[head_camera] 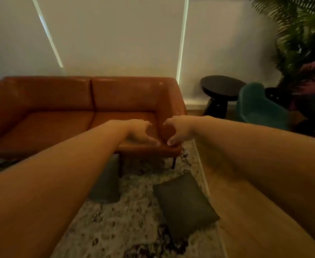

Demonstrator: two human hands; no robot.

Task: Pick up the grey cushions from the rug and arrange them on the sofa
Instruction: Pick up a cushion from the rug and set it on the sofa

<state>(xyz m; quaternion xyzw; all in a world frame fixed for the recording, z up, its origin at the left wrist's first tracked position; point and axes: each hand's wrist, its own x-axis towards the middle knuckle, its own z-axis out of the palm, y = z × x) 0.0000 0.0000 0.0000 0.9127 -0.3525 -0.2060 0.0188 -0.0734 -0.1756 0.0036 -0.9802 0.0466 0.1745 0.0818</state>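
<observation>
Both arms out over the sofa (41, 127), left hand (140, 132) and right hand (179, 130) with fingers spread, holding nothing. 2 grey cushions, the right cushion (185, 203) and the left cushion (106, 185), lie low on the rug (119, 228). Risk: the left arm hides the left one, so a blind reach could miss it.

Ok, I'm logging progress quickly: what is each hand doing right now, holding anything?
Left hand: open, empty, held out over the sofa.
Right hand: open, empty, alongside it.
</observation>
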